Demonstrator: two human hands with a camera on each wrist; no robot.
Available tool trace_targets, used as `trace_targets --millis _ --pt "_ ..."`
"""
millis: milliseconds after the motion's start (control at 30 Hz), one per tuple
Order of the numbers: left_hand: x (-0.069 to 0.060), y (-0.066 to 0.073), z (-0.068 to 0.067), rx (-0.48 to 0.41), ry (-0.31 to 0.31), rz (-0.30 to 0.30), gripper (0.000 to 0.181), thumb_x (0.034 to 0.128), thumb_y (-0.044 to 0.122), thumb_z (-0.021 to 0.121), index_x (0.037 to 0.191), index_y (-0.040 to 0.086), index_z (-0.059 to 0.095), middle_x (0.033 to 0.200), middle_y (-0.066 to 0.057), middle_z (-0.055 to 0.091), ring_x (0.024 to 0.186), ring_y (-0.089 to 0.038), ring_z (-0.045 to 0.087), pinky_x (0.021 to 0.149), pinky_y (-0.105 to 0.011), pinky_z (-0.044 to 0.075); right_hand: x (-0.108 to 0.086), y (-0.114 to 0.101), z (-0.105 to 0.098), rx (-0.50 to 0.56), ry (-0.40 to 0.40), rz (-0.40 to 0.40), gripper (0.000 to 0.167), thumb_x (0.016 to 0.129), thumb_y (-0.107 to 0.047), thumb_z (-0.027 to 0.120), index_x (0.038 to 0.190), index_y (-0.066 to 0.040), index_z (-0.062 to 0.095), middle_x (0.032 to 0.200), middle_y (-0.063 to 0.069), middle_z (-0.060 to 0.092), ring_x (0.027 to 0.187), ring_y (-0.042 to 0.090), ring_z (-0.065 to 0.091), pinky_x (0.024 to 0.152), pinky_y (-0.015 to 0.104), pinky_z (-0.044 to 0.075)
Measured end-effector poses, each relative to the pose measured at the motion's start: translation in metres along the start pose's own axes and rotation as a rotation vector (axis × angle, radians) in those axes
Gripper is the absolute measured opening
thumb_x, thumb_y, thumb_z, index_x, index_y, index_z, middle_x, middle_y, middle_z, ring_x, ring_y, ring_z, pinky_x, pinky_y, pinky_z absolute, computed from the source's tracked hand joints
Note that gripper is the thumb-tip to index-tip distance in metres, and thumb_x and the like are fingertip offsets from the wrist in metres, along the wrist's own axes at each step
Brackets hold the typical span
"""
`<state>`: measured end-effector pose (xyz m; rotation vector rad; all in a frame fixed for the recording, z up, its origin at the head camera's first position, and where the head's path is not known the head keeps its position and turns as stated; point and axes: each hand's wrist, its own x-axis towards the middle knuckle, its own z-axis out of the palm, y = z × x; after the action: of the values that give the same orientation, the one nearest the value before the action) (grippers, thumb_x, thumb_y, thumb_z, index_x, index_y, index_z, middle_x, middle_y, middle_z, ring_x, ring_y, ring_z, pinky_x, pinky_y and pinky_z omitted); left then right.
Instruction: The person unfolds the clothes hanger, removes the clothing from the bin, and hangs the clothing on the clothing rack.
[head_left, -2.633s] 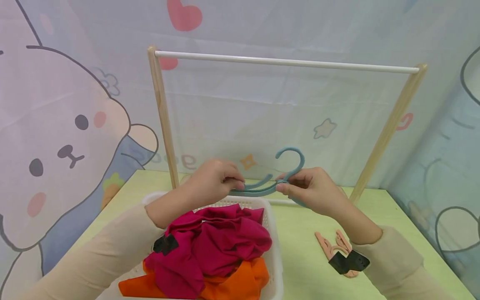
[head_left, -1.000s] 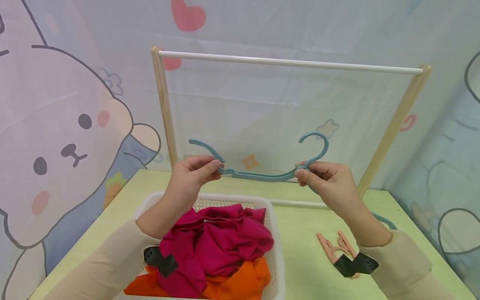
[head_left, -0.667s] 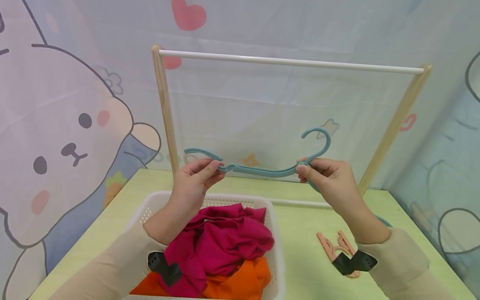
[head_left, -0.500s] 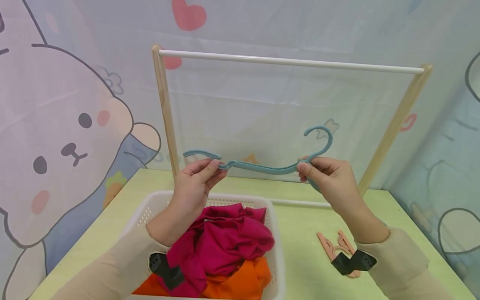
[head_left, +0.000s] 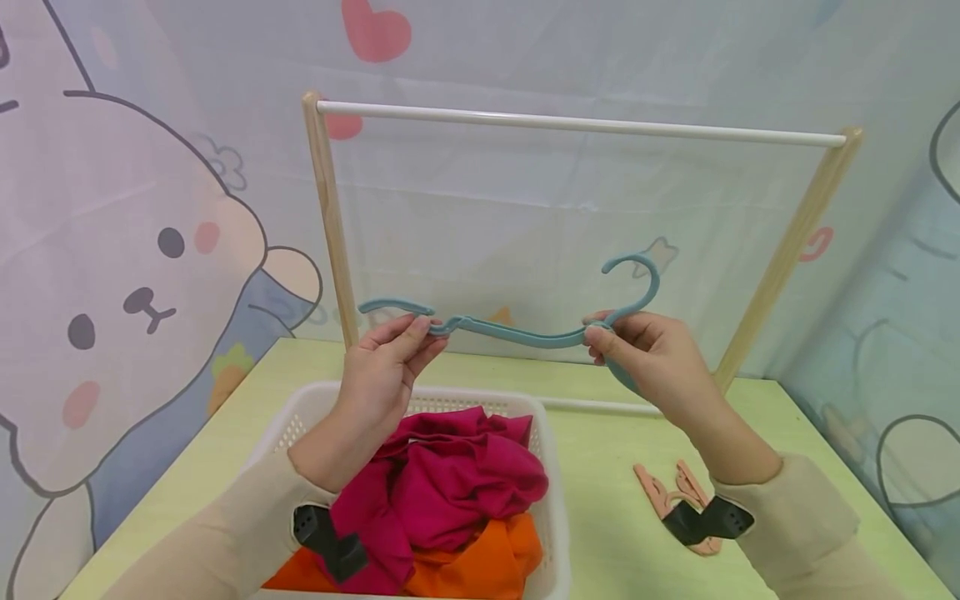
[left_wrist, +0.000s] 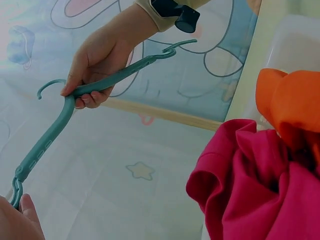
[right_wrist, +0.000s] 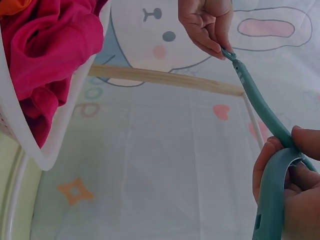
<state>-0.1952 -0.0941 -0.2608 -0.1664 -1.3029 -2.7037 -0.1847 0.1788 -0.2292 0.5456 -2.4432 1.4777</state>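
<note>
A blue-green folding clothes hanger (head_left: 525,337) is held up in front of the rack, its hook pointing upward at the right. My left hand (head_left: 378,367) pinches the jointed outer part of one arm, whose thin tip extends beyond my fingers. At the centre, just below the hook, my right hand (head_left: 663,358) grips the hanger between thumb and fingers. The other arm, largely covered by that hand in the head view, shows in the left wrist view as a slanting hanger arm (left_wrist: 120,76) with a thin folding tip.
Below my hands stands a white basket (head_left: 557,500) with magenta cloth (head_left: 450,475) and orange cloth (head_left: 480,562). Behind is a rack with a white rail (head_left: 577,123) and wooden posts. A folded peach hanger (head_left: 651,490) lies on the green table at right, partly hidden by the wrist camera.
Over these frames the hanger's left arm part has swung outward, and my left hand has shifted left to its joint. The hanger was raised; most recently both hands drifted slightly left.
</note>
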Motion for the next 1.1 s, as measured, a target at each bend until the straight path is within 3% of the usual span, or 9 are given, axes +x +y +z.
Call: trace_targets --millis 100,200,333,467,600,733,900,1000,1100 --pt "0.000 0.003 -0.001 0.009 -0.009 -0.001 0.033 0.0964 -0.004 0.051 0.076 0.012 0.070 0.080 0.000 0.071 0.072 -0.009 0.069 0.081 -0.026 0.055 0.000 0.000 0.000 -0.015 -0.042 0.012 0.033 0.093 -0.030 0.064 0.082 0.001 0.069 0.108 0.002 0.068 0.099 0.013 0.058 0.075 0.023 0.045" --pt "-0.001 0.006 -0.003 0.038 -0.025 -0.011 0.036 0.0964 -0.005 0.050 0.075 0.015 0.072 0.080 0.000 0.071 0.072 -0.009 0.069 0.081 -0.027 0.055 -0.001 0.002 0.001 -0.020 -0.053 0.015 0.033 0.092 -0.029 0.066 0.079 0.002 0.068 0.106 -0.002 0.069 0.078 0.014 0.055 0.063 0.025 0.039" --pt "-0.003 0.010 -0.008 0.130 -0.074 -0.043 0.032 0.0959 -0.002 0.053 0.080 0.016 0.073 0.082 0.001 0.071 0.077 -0.011 0.071 0.084 -0.029 0.055 -0.002 0.003 0.000 -0.015 -0.030 0.018 0.032 0.092 -0.028 0.066 0.080 0.002 0.069 0.107 -0.001 0.069 0.078 0.011 0.057 0.065 0.024 0.042" --pt "-0.011 0.020 -0.016 0.314 -0.115 -0.066 0.012 0.0942 0.006 0.060 0.102 0.005 0.070 0.089 0.001 0.070 0.086 -0.013 0.070 0.089 -0.031 0.052 -0.003 0.002 -0.004 -0.007 -0.001 0.020 0.030 0.093 -0.027 0.065 0.082 0.001 0.071 0.106 -0.007 0.068 0.096 0.009 0.060 0.073 0.022 0.047" --pt "-0.024 0.036 -0.025 0.629 -0.129 -0.043 0.036 0.0924 0.020 0.066 0.122 0.000 0.062 0.097 0.006 0.070 0.093 -0.012 0.067 0.099 -0.032 0.046 -0.006 0.002 -0.009 -0.002 0.012 0.005 0.028 0.094 -0.025 0.065 0.080 -0.002 0.070 0.104 -0.013 0.067 0.097 0.008 0.060 0.071 0.021 0.046" --pt "-0.034 0.049 -0.039 0.885 -0.137 -0.001 0.043 0.0906 0.032 0.068 0.125 0.007 0.063 0.106 0.007 0.070 0.102 -0.011 0.062 0.098 -0.032 0.045 -0.010 0.003 -0.015 -0.013 0.021 -0.004 0.028 0.094 -0.025 0.064 0.079 -0.003 0.070 0.103 -0.017 0.066 0.096 0.007 0.060 0.070 0.020 0.046" --pt "-0.038 0.051 -0.063 1.021 -0.146 0.031 0.044 0.0904 0.032 0.068 0.127 0.008 0.062 0.115 -0.004 0.068 0.106 -0.014 0.062 0.087 -0.020 0.050 -0.016 0.009 -0.021 -0.050 0.039 -0.008 0.028 0.094 -0.025 0.065 0.077 -0.003 0.070 0.100 -0.020 0.066 0.094 0.006 0.059 0.066 0.021 0.042" --pt "-0.040 0.048 -0.079 1.081 -0.130 -0.005 0.046 0.0899 0.032 0.069 0.127 0.006 0.061 0.116 -0.008 0.067 0.105 -0.018 0.063 0.085 -0.022 0.051 -0.021 0.015 -0.023 -0.067 0.038 -0.017 0.028 0.094 -0.023 0.064 0.078 -0.001 0.070 0.100 -0.020 0.066 0.094 0.004 0.059 0.070 0.017 0.045" --pt "-0.041 0.044 -0.094 1.152 -0.129 -0.075 0.048 0.0895 0.033 0.069 0.126 0.004 0.061 0.116 -0.010 0.067 0.105 -0.021 0.061 0.087 -0.030 0.053 -0.025 0.021 -0.023 -0.083 0.034 -0.012 0.028 0.094 -0.022 0.064 0.080 0.001 0.070 0.100 -0.020 0.066 0.095 0.001 0.060 0.076 0.015 0.048"
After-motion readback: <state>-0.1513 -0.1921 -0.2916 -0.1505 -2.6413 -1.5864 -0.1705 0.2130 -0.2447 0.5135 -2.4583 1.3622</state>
